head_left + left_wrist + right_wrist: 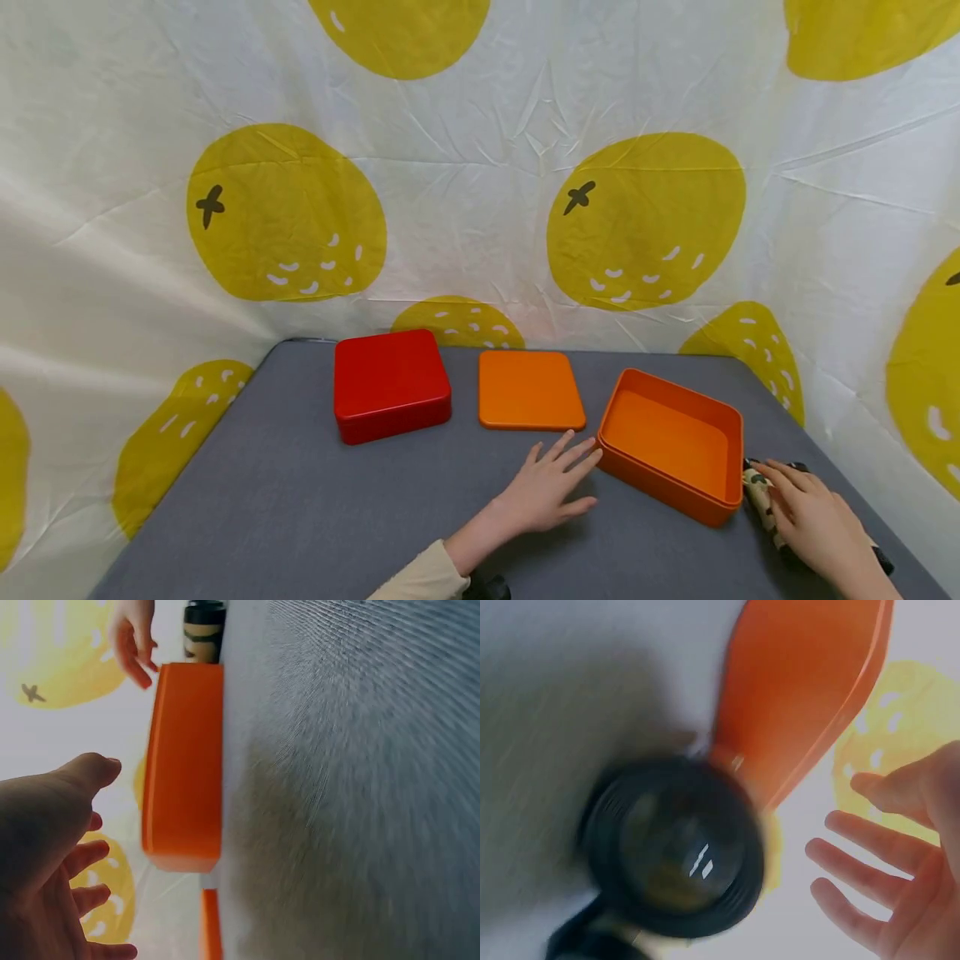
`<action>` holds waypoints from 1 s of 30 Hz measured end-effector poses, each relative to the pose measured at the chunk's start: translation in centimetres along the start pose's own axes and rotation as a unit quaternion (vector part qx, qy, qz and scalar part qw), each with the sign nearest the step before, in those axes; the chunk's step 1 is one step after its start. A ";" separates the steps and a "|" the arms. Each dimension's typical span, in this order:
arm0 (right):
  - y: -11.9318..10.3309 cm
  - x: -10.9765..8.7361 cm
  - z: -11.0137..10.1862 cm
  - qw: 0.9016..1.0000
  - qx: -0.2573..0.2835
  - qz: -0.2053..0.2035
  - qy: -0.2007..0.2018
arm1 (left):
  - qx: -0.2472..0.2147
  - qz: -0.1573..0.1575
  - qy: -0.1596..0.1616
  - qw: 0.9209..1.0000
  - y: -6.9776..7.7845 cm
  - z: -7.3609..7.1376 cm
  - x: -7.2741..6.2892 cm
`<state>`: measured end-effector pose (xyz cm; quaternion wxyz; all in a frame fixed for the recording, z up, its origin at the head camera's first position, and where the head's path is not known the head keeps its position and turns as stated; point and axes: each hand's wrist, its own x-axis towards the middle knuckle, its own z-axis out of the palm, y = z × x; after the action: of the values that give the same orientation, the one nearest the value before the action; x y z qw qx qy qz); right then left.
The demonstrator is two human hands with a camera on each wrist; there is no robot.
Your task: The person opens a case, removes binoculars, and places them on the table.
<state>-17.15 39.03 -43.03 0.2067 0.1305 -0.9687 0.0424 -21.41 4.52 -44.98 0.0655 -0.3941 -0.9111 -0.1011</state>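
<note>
My left hand (551, 492) is held over the table with its fingers spread, holding nothing. Its fingertips reach toward the near left corner of an open orange box (667, 433); in the left wrist view the box's side (187, 765) shows beyond the thumb. On the right, my right hand (821, 517) hovers over camouflage-patterned binoculars (761, 498) with black ends, partly hidden under it. The right wrist view shows a large round lens (679, 844) up close, and the right hand's loosely bent fingers (881, 844) apart from it.
A flat orange lid (531, 390) lies left of the orange box. Farther left stands a closed red box (392, 383). All rest on a grey table (300, 500), backed and flanked by a white curtain (465, 208) with yellow fruit prints.
</note>
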 end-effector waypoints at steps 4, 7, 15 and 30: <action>-2.2 0.8 -0.1 0.999 0.021 -0.022 0.043 | -0.001 0.002 0.010 1.000 -0.6 -1.1 -1.4; -3.7 1.4 0.0 0.996 0.040 -0.035 0.070 | -0.004 0.000 0.013 1.000 -0.9 -1.9 -2.5; -6.9 2.7 0.7 0.991 0.073 -0.033 0.107 | -0.029 -0.012 0.030 0.999 -1.8 -3.4 -4.9; -11.9 3.1 3.2 0.979 0.136 -0.072 0.131 | -0.041 -0.012 0.087 0.995 -3.4 -4.1 -10.1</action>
<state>-17.90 26.46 -44.36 0.3148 0.2204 -0.9064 0.1754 -16.85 -5.81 -43.44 0.1268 -0.3748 -0.9019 -0.1732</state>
